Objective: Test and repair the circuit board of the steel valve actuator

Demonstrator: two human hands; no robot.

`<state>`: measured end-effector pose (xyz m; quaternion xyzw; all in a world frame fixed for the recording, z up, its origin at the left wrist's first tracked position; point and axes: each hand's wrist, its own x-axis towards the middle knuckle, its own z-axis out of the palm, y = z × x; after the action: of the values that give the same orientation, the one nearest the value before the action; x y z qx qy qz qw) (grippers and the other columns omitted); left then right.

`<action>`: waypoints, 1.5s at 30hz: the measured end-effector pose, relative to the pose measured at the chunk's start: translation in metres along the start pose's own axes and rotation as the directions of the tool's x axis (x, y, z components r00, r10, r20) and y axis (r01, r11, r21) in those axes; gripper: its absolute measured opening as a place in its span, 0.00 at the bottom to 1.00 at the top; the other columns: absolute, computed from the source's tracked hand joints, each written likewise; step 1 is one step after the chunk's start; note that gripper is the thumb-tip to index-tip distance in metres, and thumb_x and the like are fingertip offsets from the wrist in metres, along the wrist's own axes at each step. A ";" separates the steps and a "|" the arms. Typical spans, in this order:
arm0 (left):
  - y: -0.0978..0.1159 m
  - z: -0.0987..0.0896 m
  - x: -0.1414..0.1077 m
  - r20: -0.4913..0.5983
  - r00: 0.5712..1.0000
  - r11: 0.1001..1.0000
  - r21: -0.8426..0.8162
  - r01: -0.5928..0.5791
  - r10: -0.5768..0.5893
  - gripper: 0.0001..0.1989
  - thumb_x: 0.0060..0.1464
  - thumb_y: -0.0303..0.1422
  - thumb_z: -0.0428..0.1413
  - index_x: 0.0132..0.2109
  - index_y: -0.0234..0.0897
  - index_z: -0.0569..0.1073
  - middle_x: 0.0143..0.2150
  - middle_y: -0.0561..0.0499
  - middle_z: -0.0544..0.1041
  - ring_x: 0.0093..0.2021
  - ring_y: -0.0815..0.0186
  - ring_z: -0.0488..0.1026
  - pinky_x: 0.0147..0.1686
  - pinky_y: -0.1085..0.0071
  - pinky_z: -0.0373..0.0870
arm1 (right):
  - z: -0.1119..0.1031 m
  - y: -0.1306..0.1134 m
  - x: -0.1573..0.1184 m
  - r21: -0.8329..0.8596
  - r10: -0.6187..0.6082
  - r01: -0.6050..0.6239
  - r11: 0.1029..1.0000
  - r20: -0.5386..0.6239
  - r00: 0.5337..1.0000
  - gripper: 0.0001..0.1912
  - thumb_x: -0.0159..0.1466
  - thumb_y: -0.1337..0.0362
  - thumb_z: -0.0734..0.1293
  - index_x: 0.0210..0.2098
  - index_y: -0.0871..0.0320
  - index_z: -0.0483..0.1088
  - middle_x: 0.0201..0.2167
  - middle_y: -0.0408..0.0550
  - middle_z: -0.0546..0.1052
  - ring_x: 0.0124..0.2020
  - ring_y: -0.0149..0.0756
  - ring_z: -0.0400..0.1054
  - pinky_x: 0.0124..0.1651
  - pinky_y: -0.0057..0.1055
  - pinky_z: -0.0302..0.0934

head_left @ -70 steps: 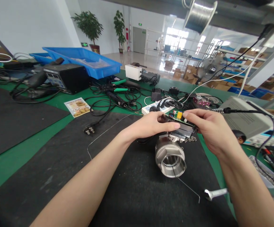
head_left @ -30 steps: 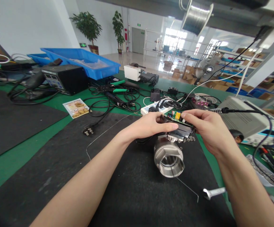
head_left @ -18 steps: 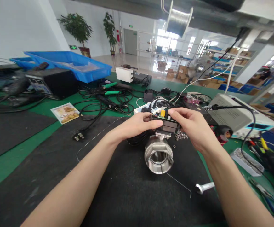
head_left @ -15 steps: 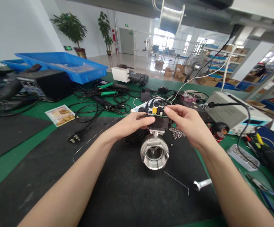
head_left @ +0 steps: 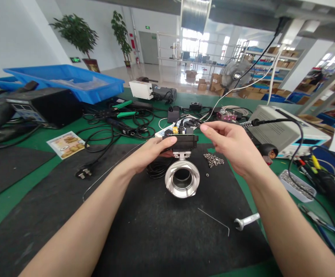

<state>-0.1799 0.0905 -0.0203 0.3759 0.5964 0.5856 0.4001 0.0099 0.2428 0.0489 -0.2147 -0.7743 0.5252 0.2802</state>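
A metal valve body (head_left: 181, 179) with a wide round opening faces me above the black mat. On top of it sits a black actuator housing (head_left: 185, 143), its circuit board and a yellow part (head_left: 175, 130) exposed. My left hand (head_left: 156, 150) grips the housing from the left, thumb on the near side. My right hand (head_left: 223, 140) is closed in a pinch just right of the housing, apart from it, near black wires (head_left: 195, 122); what the fingertips hold, if anything, is too small to tell.
Small nuts (head_left: 213, 160) lie right of the valve. A bent hex key (head_left: 214, 220) and a wrench (head_left: 246, 222) rest nearer me. A parts tray (head_left: 297, 186), pliers and a grey instrument (head_left: 283, 130) stand right; cables and a black unit (head_left: 44, 107) are left.
My right hand has come off the housing and sits slightly to its right. The housing and valve have turned, so the round opening looks different. The camera view has shifted a little.
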 end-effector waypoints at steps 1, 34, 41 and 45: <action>0.001 0.000 0.000 0.002 1.000 1.000 0.005 -0.001 0.001 0.29 0.60 0.53 0.58 0.59 0.37 0.77 0.55 0.40 0.81 0.56 0.49 0.77 0.55 0.56 0.73 | 0.000 0.000 0.000 0.000 -0.001 0.001 1.000 -0.003 1.000 0.21 0.63 0.46 0.73 0.46 0.56 0.81 0.31 0.43 0.77 0.27 0.28 0.60 0.29 0.28 0.53; 0.024 -0.001 -0.011 0.109 0.986 0.950 0.275 -0.152 0.126 0.25 0.57 0.53 0.61 0.50 0.37 0.78 0.50 0.45 0.82 0.51 0.50 0.77 0.50 0.60 0.71 | 0.003 -0.013 -0.010 -0.069 -0.017 0.018 0.997 0.017 1.000 0.20 0.64 0.48 0.73 0.45 0.56 0.81 0.36 0.46 0.79 0.28 0.29 0.60 0.30 0.30 0.52; 0.025 -0.008 -0.014 0.223 0.965 0.965 0.189 -0.182 0.139 0.28 0.56 0.48 0.63 0.58 0.39 0.75 0.57 0.47 0.79 0.57 0.49 0.75 0.56 0.60 0.70 | 0.001 -0.016 -0.012 -0.120 -0.035 0.049 0.992 0.113 0.993 0.18 0.66 0.48 0.71 0.45 0.55 0.81 0.36 0.45 0.80 0.30 0.31 0.65 0.34 0.31 0.57; 0.020 -0.024 -0.019 0.297 0.948 0.983 0.104 -0.149 0.113 0.37 0.51 0.44 0.68 0.65 0.42 0.69 0.66 0.45 0.72 0.67 0.47 0.67 0.65 0.58 0.64 | -0.008 -0.022 -0.016 -0.143 -0.038 0.082 0.986 0.284 0.958 0.17 0.67 0.48 0.70 0.45 0.54 0.80 0.37 0.45 0.80 0.36 0.35 0.69 0.39 0.32 0.61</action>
<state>-0.1943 0.0642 0.0007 0.5207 0.5407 0.5110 0.4189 0.0264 0.2302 0.0680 -0.1355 -0.8504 0.4805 0.1663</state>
